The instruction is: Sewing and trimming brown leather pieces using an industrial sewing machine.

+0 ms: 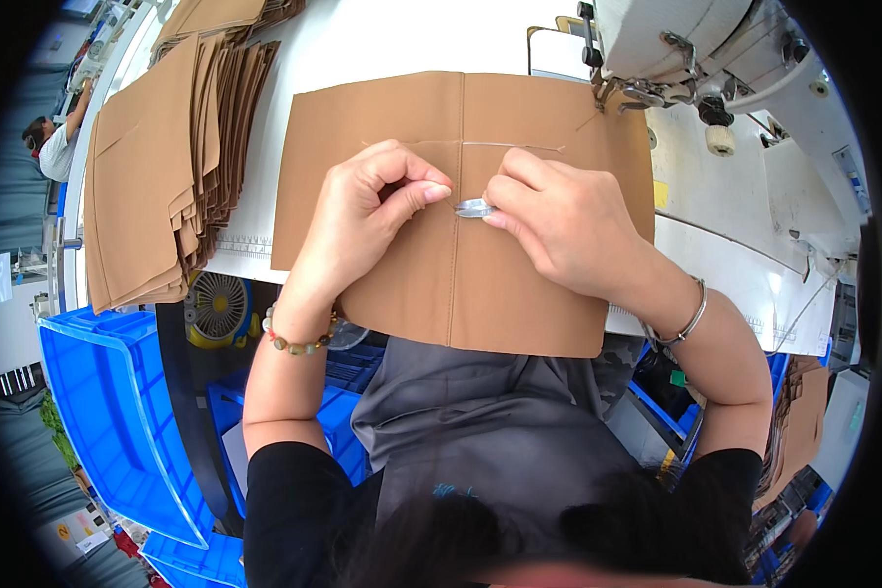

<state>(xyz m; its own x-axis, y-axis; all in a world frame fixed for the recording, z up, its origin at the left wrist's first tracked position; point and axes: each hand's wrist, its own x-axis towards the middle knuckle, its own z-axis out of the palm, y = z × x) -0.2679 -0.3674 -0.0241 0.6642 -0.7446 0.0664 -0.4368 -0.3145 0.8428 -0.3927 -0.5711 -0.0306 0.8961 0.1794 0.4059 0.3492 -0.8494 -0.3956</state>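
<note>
A brown panel lies flat in front of me, its near edge over my lap. A stitched seam runs down its middle, and a pale thread stretches across it above my hands. In my right hand, closed just right of the seam, is a small shiny metal tool, its tip pointing left at the seam; the fingers hide the rest of it. My left hand is pinched, thumb against forefinger, close to the seam and left of the tool. Whatever its fingertips hold is too fine to make out.
A sewing machine stands at the far right, its needle area over the panel's corner. Stacked brown panels sit on the white table at left. Below are blue crates and a yellow fan. Another person is at far left.
</note>
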